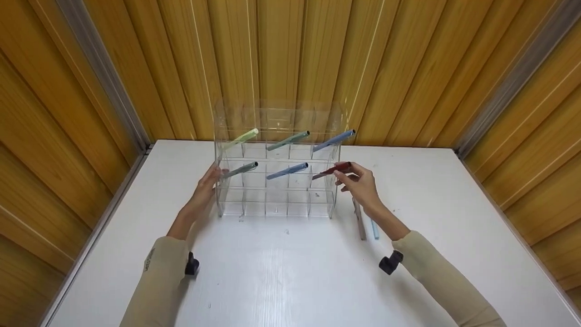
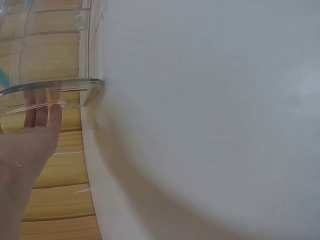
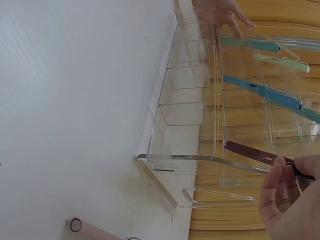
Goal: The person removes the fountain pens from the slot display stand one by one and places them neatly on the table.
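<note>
A clear plastic pen rack (image 1: 277,209) with rows of compartments stands on the white table. My right hand (image 1: 361,184) pinches a dark red pen (image 1: 324,173) near its dark upper end, by thumb and fingertips. In the right wrist view, that pen (image 3: 250,152) slants at the rack's near end, its lower end overlapping the clear panels. Against the rack's left side rests my left hand (image 1: 205,186); its straight fingers (image 2: 41,107) show through the clear plastic. A blue pen (image 1: 287,171) and a grey-green pen (image 1: 240,169) lean in the same row.
In the row above lean a light green pen (image 1: 241,138), a green pen (image 1: 289,141) and a blue pen (image 1: 334,140). A brownish-pink pen (image 1: 360,220) and a light blue pen (image 1: 375,229) lie right of the rack. Wood-look panels (image 1: 277,54) rise behind the table.
</note>
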`<control>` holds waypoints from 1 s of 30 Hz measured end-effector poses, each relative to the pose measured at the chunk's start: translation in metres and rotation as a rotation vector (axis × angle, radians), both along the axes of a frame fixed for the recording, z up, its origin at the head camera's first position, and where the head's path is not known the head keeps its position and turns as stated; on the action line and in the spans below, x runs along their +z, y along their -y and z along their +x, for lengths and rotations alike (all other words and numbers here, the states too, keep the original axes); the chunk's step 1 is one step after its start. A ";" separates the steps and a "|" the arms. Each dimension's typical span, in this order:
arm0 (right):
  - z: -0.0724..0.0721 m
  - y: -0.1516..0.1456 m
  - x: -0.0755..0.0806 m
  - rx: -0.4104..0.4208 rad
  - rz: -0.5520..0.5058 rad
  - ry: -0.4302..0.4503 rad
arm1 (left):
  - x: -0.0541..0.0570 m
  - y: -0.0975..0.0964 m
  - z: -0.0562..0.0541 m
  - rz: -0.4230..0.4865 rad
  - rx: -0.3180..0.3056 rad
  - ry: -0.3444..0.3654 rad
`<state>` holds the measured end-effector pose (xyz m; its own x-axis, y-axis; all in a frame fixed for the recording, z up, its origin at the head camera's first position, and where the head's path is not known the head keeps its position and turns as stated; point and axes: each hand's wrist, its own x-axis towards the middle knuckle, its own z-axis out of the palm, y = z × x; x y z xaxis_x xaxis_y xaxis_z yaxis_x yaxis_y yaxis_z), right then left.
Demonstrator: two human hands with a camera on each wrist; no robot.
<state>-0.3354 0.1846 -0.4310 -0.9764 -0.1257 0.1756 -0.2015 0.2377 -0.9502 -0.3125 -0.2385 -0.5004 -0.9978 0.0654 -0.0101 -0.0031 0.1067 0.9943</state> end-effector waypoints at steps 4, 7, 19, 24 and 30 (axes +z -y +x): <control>0.003 -0.001 -0.002 -0.008 -0.012 -0.027 | -0.001 -0.001 0.000 -0.005 -0.003 0.004; 0.005 -0.002 -0.001 -0.014 -0.018 -0.056 | -0.001 -0.001 0.000 -0.005 0.004 0.005; 0.011 -0.013 0.005 -0.070 -0.131 -0.109 | -0.002 -0.004 0.000 -0.029 0.019 0.016; 0.014 -0.018 0.008 -0.072 -0.245 -0.125 | -0.004 -0.003 0.000 -0.044 0.019 0.021; 0.016 -0.025 0.013 -0.123 -0.311 -0.165 | -0.003 -0.004 -0.001 -0.042 0.023 0.009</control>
<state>-0.3193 0.2095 -0.4183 -0.9364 0.0744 0.3429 -0.3456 -0.0251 -0.9381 -0.3135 -0.2341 -0.5036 -0.9989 0.0421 -0.0209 -0.0145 0.1480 0.9889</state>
